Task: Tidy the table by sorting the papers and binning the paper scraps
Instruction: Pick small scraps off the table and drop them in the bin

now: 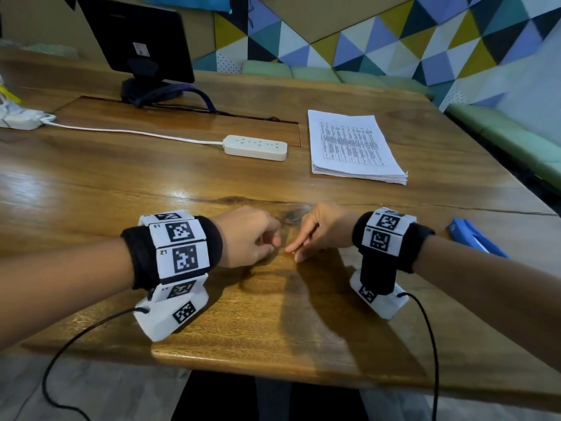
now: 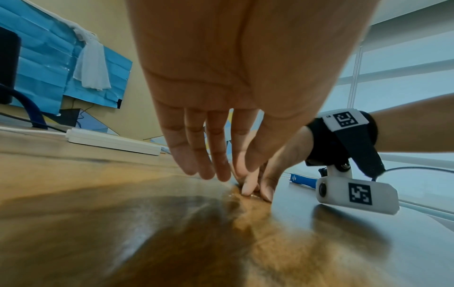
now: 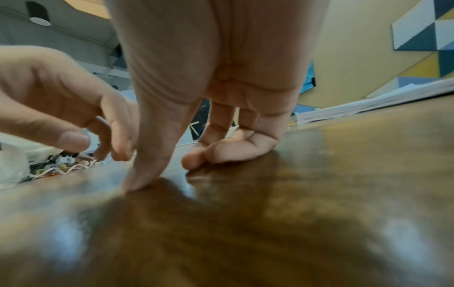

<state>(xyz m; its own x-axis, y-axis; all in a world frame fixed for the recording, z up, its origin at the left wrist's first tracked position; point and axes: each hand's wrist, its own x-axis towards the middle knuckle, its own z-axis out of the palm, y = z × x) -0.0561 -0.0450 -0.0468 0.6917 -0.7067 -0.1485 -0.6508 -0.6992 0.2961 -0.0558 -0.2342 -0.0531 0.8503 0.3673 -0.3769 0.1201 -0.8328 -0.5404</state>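
step in hand: picking a tiny scrap, too small to confirm, at right fingers (image 1: 293,249) pressed straight on desk (image 1: 273,314). left fingers (image 1: 267,238) loosely curled, empty, just beside. papers (image 1: 352,145) stacked well beyond. next: pinch, lift, bin.

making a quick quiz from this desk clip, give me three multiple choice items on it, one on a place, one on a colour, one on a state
1. Where does the stack of papers lie relative to the power strip?
A. to its right
B. on top of it
C. to its left

2. What colour is the flat object by the right wrist?
A. red
B. blue
C. green

3. What is the right hand doing?
A. gripping the papers
B. raised off the table
C. fingertips touching the table

Answers:
1 A, the head view shows the stack right of the strip, apart from it.
2 B, it is plainly blue.
3 C, the right wrist view shows fingertips on the wood.
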